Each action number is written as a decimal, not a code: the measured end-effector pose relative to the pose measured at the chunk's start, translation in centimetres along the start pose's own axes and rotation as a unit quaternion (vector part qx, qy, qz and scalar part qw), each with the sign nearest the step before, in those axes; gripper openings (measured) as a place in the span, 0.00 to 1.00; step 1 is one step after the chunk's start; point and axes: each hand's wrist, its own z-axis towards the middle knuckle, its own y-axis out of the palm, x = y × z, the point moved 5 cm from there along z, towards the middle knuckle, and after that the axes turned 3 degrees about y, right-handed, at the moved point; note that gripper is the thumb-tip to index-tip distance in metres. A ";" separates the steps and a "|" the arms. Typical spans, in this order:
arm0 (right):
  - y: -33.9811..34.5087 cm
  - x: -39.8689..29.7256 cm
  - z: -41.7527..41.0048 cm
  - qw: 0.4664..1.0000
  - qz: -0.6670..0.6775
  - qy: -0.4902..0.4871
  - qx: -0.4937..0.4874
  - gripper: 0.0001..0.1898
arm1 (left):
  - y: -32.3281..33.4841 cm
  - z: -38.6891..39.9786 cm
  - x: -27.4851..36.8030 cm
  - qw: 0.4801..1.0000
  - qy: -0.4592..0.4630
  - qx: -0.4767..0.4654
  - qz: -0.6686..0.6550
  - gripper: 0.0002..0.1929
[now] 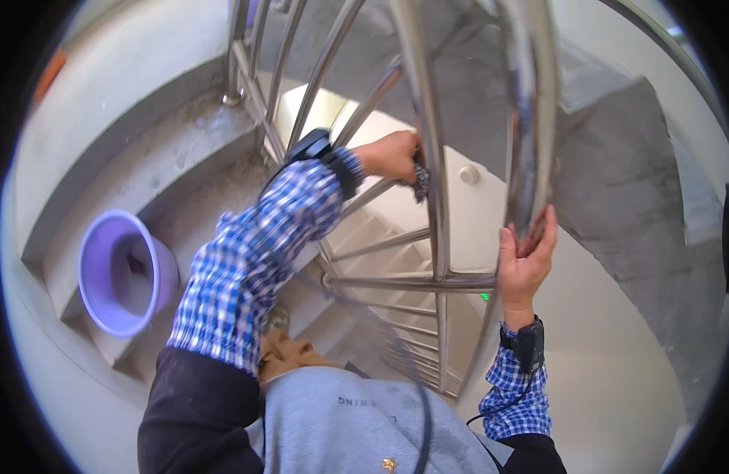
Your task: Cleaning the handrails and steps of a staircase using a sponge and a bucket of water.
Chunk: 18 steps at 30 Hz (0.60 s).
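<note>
My left hand (pixel 394 155) is closed around a crumpled dark speckled rag (pixel 422 182). It presses the rag to a thin stainless-steel rail (pixel 436 219) of the stair railing, and part of the rag is hidden by the fingers. Farther right, my right hand (pixel 525 266) holds the thick polished handrail (pixel 524 130), thumb on one side and fingers on the other. Both forearms wear blue checked sleeve covers, with a dark strapped device at each wrist.
A purple plastic bucket (pixel 153 260) stands on the stone steps (pixel 180 195) at left, with a little liquid and something dark inside. Steel balusters (pixel 317 77) fan out ahead. Lower flights (pixel 388 243) show through the railing gap. A black cable (pixel 414 367) hangs before my body.
</note>
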 end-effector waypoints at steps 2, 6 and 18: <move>0.5 0.4 -0.1 1.000 0.006 0.009 -0.007 0.34 | 0.5 0.4 -1.8 0.998 0.005 0.032 -0.058 0.14; 0.2 1.5 -0.9 1.000 -0.016 0.023 0.000 0.35 | 3.0 0.2 -3.4 0.955 0.041 0.224 -0.189 0.06; -4.3 -2.7 -0.5 0.977 -0.199 0.010 0.074 0.34 | 5.6 -7.8 -9.6 0.859 0.128 0.497 -0.011 0.13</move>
